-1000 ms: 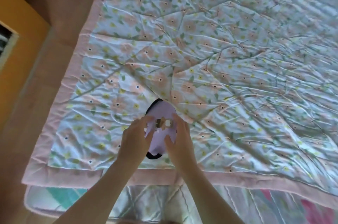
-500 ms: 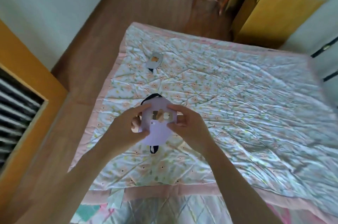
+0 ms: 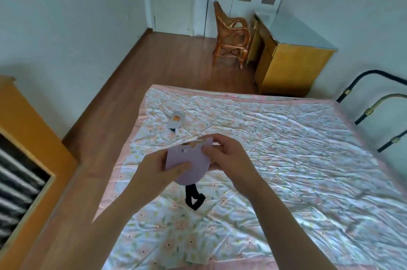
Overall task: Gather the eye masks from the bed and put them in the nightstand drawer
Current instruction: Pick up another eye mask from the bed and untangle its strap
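I've got the lilac eye mask pinched between my left hand and right hand, gathering; next I'd reach ahead-left for the grey eye mask

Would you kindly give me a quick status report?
Both hands, left and right, grip lilac eye mask, strap dangling. Grey eye mask remains on quilt. Nothing in the way.

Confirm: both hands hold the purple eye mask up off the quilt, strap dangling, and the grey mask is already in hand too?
Not quite. The grey mask isn't in hand; the head view shows it lying on the quilt near the far left edge. The rest holds: left hand and right hand hold the purple eye mask, black strap dangling.
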